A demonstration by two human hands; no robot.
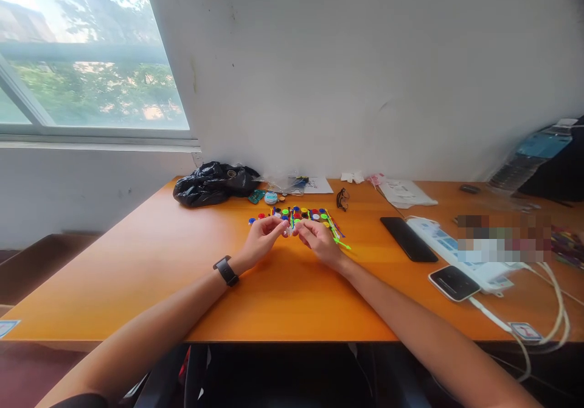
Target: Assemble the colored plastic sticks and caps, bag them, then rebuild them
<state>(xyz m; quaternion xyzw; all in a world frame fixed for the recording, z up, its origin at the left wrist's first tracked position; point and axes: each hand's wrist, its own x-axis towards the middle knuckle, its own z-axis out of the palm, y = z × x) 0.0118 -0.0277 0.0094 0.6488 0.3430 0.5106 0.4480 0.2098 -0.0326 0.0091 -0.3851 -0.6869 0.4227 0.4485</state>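
My left hand (pixel 261 240) and my right hand (pixel 321 241) meet above the middle of the desk, fingertips pinched close together. Between them shows a small whitish, clear-looking piece (pixel 289 231), too small to name. Just behind the fingers lies a group of round coloured discs (pixel 314 214), like bottle caps, in blue, red, yellow, green, white and black. Thin coloured sticks lie among them, and a bright green arrow-tipped stick (pixel 343 244) sticks out beside my right hand. My fingers hide part of the group. A black watch (pixel 225 270) is on my left wrist.
On the wooden desk (pixel 137 286), a black plastic bag (pixel 214 183) lies at the back left. Glasses (pixel 342 199) rest behind the discs. To the right are a black phone (pixel 408 239), a white power strip (pixel 456 253), a white device (pixel 454 283) and cables.
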